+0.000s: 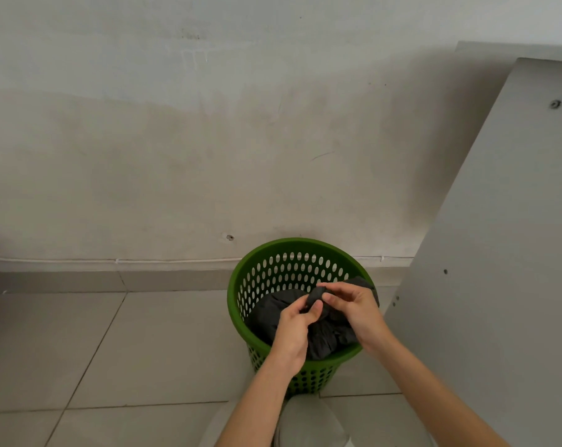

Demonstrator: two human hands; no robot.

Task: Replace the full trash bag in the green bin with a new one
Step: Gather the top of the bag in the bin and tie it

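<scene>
No readable text, label or number shows anywhere.

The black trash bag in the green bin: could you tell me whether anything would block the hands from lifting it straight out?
Nothing visible does. Both hands, left and right, already grip the black trash bag at its gathered top, and the green bin is open above.

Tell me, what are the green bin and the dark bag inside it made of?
The green bin looks like moulded plastic: smooth, slightly glossy, with neat rows of oval holes. The dark bag looks like thin plastic film, matte grey-black, crumpling into soft folds where both hands gather it, though it could pass for cloth.
</scene>
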